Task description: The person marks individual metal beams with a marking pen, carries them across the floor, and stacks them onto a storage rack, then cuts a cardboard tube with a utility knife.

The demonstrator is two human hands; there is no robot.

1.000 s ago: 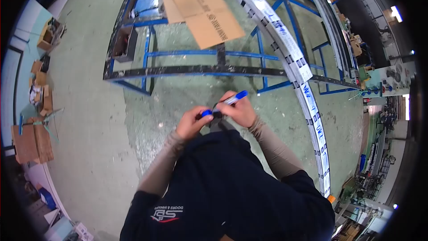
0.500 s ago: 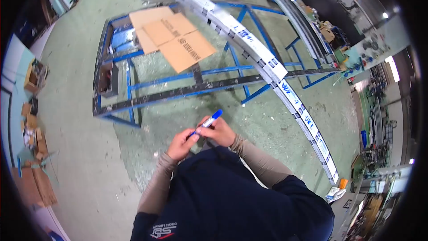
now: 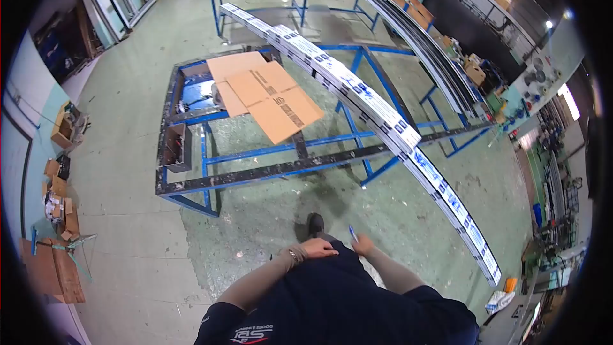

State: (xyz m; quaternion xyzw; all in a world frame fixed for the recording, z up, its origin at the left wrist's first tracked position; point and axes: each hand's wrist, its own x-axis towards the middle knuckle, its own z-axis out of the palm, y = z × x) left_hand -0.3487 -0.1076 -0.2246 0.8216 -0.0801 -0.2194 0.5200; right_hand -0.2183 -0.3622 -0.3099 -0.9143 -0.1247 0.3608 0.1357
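A blue marker (image 3: pixel 352 232) sticks up out of my right hand (image 3: pixel 364 245), whose fingers are closed round its lower part. That hand hangs low in front of my body, to the right of my dark shirt front. My left hand (image 3: pixel 318 248) lies flat at the shirt, fingers stretched toward the right, with nothing seen in it. A gap separates the two hands. Ahead of them, long profiles in printed white wrapping (image 3: pixel 383 121) rest across a blue and black metal frame table (image 3: pixel 274 175). Blue handwriting shows on the wrapping.
Flat cardboard sheets (image 3: pixel 276 103) lie on the table, near a dark box (image 3: pixel 178 147) at its left corner. Dark long profiles (image 3: pixel 408 41) lie on stands behind. The wrapped profiles' near end juts out over the floor at right. Cartons (image 3: pixel 64 211) line the left wall.
My hands have come apart and lowered toward my body; before, both were on the marker. It is now in my right hand only. The view has tilted up, and a shoe now shows.
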